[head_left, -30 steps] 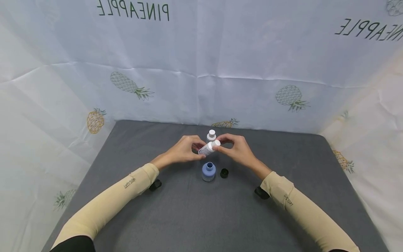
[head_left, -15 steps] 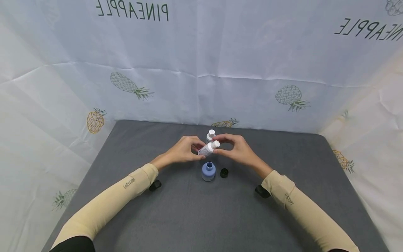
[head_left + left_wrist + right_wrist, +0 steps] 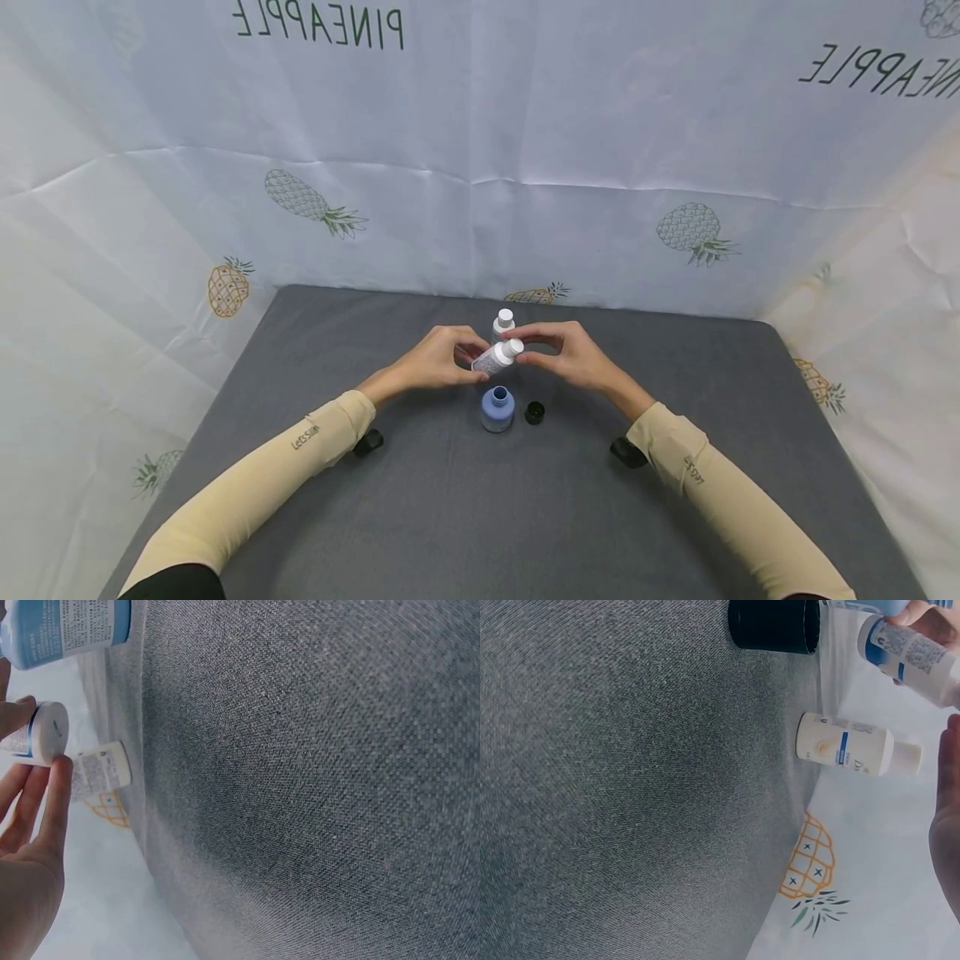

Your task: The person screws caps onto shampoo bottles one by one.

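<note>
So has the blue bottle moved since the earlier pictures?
No: in the head view, the blue bottle keeps its place relative to the back edge of the grey table.

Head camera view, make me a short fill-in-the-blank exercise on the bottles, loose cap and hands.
The tilted bottle is held around its body by the person's ____ hand.
The uncapped bottle is ____ in colour.
The loose cap on the table is ____ in colour.

Missing words: left; blue; black.
</note>
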Demonstrator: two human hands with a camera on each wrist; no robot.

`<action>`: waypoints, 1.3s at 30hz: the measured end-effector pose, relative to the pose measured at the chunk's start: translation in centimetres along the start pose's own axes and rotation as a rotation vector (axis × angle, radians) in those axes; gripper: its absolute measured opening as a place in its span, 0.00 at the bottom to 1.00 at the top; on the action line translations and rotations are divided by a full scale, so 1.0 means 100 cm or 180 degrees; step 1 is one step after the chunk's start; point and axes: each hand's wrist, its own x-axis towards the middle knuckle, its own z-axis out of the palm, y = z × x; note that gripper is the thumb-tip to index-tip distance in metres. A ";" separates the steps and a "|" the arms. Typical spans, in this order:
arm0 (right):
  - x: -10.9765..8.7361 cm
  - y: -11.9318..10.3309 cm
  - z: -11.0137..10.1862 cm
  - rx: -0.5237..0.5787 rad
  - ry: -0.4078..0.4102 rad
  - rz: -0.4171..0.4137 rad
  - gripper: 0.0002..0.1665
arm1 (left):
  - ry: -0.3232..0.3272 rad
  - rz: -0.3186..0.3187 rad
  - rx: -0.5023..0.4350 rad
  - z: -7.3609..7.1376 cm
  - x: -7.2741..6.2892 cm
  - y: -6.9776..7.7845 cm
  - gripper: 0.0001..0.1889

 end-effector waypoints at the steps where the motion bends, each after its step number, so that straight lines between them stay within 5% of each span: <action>1: 0.000 0.000 0.000 0.0004 0.0009 0.0013 0.26 | 0.0000 0.0000 0.0003 0.000 0.000 0.000 0.18; 39: -0.004 0.004 0.007 -0.0126 0.0368 -0.0019 0.21 | 0.0019 -0.0012 -0.0018 0.004 0.004 0.000 0.18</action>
